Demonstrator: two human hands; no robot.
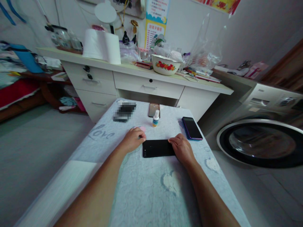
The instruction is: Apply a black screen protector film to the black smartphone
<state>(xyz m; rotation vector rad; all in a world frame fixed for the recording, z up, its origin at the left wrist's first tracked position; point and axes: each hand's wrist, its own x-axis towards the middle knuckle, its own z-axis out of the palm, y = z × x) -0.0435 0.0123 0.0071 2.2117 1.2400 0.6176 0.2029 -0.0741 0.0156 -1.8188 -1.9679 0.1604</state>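
Observation:
A black phone [157, 148] lies crosswise on the cloth-covered table [146, 183]. My left hand [134, 139] is at its left end, fingers curled and closed, with a small dark thing partly showing between them; I cannot make out what it is. The fingers of my right hand [181, 146] are pressed together on the phone's right end. A pink item [142, 128] shows just behind my left hand. Beyond the phone stands a small white spray bottle [155, 119] with a blue and yellow label, upright in front of a brownish phone or case [152, 108].
Another phone [192, 128] lies near the table's right edge, and a pixelated dark object [125, 112] at the back left. Behind is a white desk [142, 74] with a flowered bowl [165, 65] and paper rolls [101, 45]. A washing machine [258, 104] stands at the right.

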